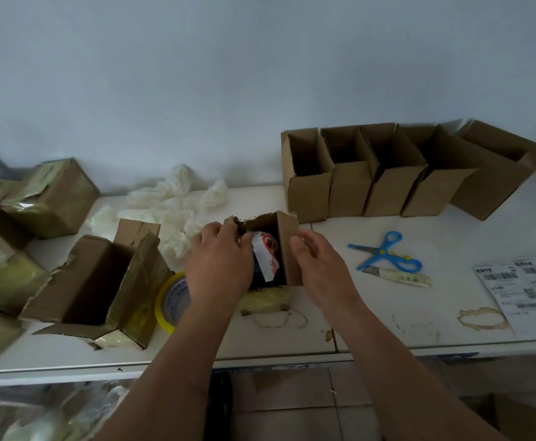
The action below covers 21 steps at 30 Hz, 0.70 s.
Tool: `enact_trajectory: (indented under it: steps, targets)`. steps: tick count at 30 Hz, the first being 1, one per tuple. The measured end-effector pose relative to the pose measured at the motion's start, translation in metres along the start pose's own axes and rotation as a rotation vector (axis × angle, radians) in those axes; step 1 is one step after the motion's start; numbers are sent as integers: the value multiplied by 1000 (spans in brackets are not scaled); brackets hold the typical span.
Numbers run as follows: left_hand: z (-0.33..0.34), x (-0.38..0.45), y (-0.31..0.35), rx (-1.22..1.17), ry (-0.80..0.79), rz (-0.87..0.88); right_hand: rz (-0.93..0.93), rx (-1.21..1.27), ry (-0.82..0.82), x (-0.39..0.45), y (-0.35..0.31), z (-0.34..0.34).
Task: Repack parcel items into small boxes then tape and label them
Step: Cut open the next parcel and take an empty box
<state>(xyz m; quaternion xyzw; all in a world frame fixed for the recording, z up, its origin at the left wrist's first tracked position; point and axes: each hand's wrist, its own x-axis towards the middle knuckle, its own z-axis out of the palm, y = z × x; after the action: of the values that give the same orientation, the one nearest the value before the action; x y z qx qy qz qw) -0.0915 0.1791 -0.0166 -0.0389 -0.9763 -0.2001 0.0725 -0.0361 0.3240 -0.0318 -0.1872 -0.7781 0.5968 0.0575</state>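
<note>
Your left hand [219, 265] curls over the torn parcel box [287, 249], hiding its near wall. Your right hand [319, 265] pinches the flap; a snack packet [265, 257] peeks between your fingers, its print half hidden.

Between my two hands I see a small brown cardboard parcel box [287, 249], flaps torn open, upright; inside it, just beside my left fingertips, a white-red-and-blue packet [265, 261] stands tilted.
</note>
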Motion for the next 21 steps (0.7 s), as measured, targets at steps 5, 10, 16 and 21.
enact_trajectory:
  steps: [5,10,16,21]
  targets:
    - [1,-10,31,72,198,297,-40,-254,34,-4,3,-35]
    - [17,-18,100,172,141,662,-208,-689,104,7,11,-108]
    - [34,0,206,314,38,945,-243,-987,313,45,12,-218]
    - [76,9,286,301,-28,976,-219,-830,546,81,17,-299]
